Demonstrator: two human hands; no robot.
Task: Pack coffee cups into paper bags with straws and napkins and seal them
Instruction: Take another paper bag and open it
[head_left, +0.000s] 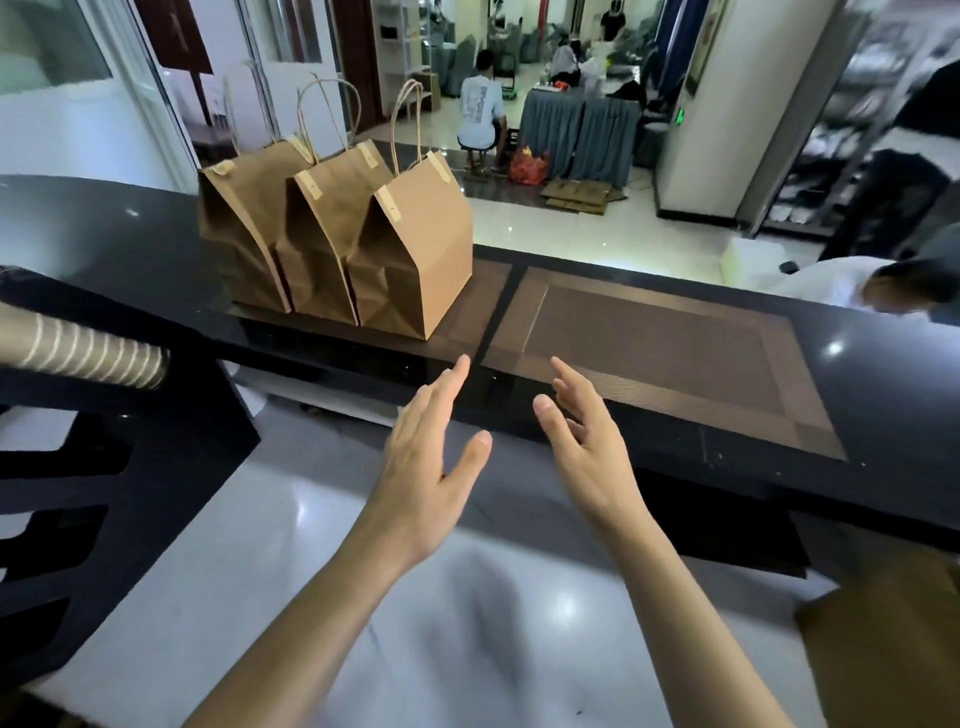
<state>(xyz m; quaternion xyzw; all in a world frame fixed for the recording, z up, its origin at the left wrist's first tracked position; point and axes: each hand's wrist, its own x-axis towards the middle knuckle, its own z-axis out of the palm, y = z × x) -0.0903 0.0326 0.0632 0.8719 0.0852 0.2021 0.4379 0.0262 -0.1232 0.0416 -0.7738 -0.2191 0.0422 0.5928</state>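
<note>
Left hand (428, 447) & right hand (584, 441) both spread, holding nothing, over near tabletop (883, 353) edge; 3 paper bags (337, 244) closed, upright in row, back left on tabletop

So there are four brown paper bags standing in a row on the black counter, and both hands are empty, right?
Not quite. The head view shows three paper bags, not four, standing in a row on the black counter. The rest is right: the left hand and the right hand are both open and hold nothing.
</note>
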